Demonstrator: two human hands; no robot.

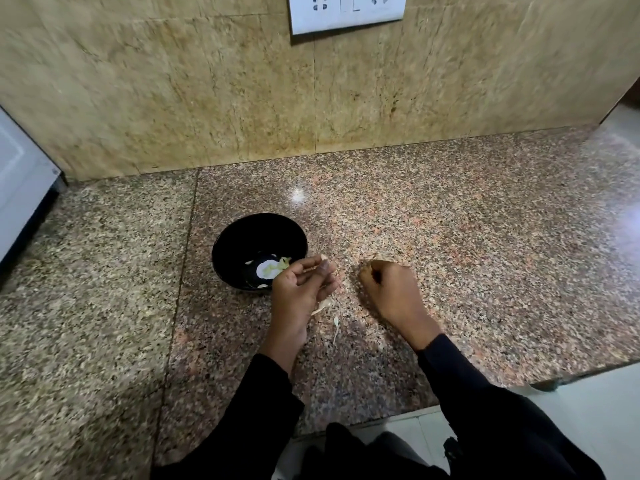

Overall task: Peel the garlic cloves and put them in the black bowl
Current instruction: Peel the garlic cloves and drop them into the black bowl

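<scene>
Granite worktop [450, 220] | left hand [301, 289] hovering loosely curled beside black bowl [242, 233] | right hand [391, 289] fisting, contents hidden | risk: peel [323, 306] dropping into bowl

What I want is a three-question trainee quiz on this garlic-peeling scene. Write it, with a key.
1. True or false: the black bowl stands to the right of the right hand.
2. What lies on the counter just right of the left hand? A) a knife B) a thin pale peel strip C) a spoon
3. Fill in: the white switch panel is mounted on the ___.
Key: 1 false; 2 B; 3 wall.
</scene>
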